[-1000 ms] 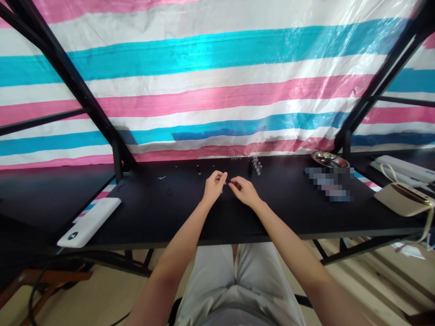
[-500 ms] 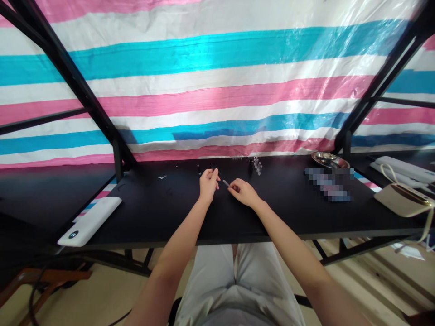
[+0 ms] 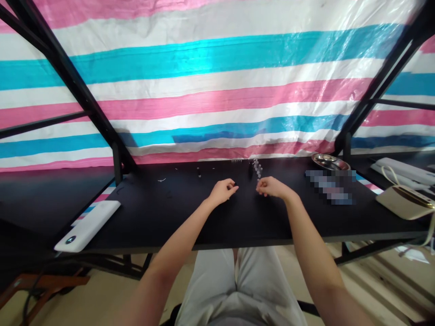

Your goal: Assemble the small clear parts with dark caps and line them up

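My left hand is over the middle of the black table, its thumb and fingers closed around a small black piece, mostly hidden by the fingertips. To its right, my right hand has its fingers drawn together. Whatever they may pinch is too small to make out. Just beyond those fingertips lie several small clear cylinders in a slanting row. A dark upright item stands beside them. Farther left, a small black piece rests on the table.
A row of tiny pieces lies at the table's back edge. White scraps are on the left. A white power bank sits at the left edge. On the right are a metal dish, a pixelated patch and a beige pouch.
My hands have moved apart. The right one went right, toward the clear cylinders, and the slim greyish piece it held no longer shows. My left hand shifted right and nearer, keeping the black piece.
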### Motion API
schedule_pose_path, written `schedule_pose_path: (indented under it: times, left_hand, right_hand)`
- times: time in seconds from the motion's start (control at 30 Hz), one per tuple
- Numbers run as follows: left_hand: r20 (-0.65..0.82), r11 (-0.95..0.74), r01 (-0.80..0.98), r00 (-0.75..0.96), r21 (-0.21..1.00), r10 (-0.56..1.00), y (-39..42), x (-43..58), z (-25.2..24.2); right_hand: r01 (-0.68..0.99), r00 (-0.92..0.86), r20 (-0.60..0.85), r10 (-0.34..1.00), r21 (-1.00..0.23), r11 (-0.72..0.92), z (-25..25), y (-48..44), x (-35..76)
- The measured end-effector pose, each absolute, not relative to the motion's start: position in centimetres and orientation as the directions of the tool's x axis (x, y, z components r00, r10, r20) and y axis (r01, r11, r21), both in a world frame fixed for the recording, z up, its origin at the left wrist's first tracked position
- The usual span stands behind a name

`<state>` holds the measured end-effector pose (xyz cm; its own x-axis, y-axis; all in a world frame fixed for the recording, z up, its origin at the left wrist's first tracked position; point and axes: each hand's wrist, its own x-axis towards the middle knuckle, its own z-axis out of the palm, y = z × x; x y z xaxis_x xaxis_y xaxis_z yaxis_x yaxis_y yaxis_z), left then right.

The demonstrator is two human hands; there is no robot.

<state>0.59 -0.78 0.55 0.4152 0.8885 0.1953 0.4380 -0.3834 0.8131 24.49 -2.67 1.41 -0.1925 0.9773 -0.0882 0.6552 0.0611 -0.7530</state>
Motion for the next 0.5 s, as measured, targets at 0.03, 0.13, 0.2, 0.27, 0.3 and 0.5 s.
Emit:
schedule_pose_path:
  times: [0.03, 0.13, 0.2, 0.27, 0.3, 0.5]
  left_hand:
    - [0.196, -0.428, 0.471, 0.464, 0.771, 0.864, -0.6, 1.1, 0.7]
    - [0.212, -0.495, 0.513, 0.513, 0.701, 0.832, 0.4, 3.4, 1.0]
    - [0.186, -0.464, 0.489, 0.514, 0.739, 0.838, 1.3, 5.2, 0.8]
    - [0.175, -0.411, 0.467, 0.468, 0.783, 0.866, 2.1, 6.8, 0.3]
    - [0.188, -0.401, 0.485, 0.429, 0.778, 0.884, 2.4, 7.5, 0.1]
    - [0.271, -0.418, 0.66, 0.319, 0.623, 0.908, 2.7, 9.3, -0.4]
  right_hand:
    - [0.676, -0.159, -0.104, 0.982, -0.737, 0.031, 1.7, -2.3, 25.4]
    - [0.747, -0.067, -0.076, 0.995, -0.665, -0.001, 1.9, -1.0, 26.9]
    - [0.791, -0.008, 0.01, 1.0, -0.612, 0.012, 1.5, -0.2, 27.1]
    - [0.823, 0.037, 0.132, 0.991, -0.566, 0.045, 0.8, 0.4, 26.9]
    - [0.833, 0.049, 0.185, 0.982, -0.55, 0.062, 0.5, 0.6, 26.8]
    - [0.849, 0.051, 0.217, 0.975, -0.523, 0.072, -0.9, 0.2, 26.3]
